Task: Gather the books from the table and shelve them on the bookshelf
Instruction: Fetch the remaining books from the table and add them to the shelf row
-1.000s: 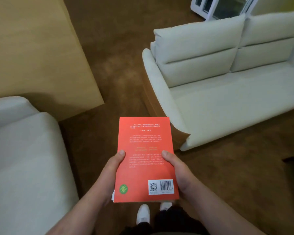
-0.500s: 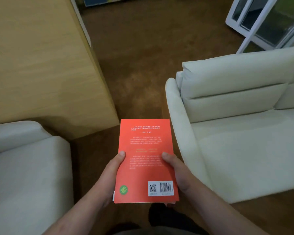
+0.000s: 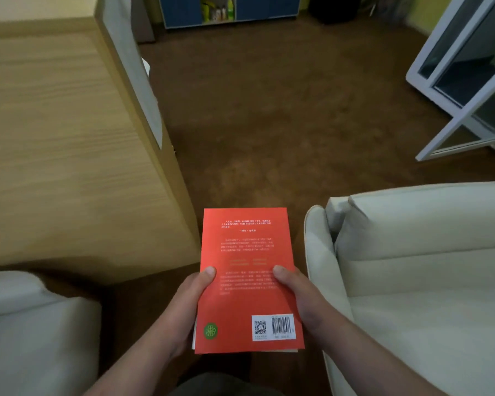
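We carry flat red paperback book [image 3: 247, 281], back cover up, between cream sofa [image 3: 429, 270] and wooden cabinet [image 3: 69, 138]. Left hand [image 3: 187, 307], right hand [image 3: 303, 301] clamp its long edges; light, bendable, probably slick, so grip edges.

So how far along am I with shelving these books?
Done: the red book is off the wooden table. In hand: left hand and right hand grip it, thumbs on the back cover; pale edges beneath may be more books. Left: cross the floor to the blue shelf unit at the far wall, probably the bookshelf, and shelve it.
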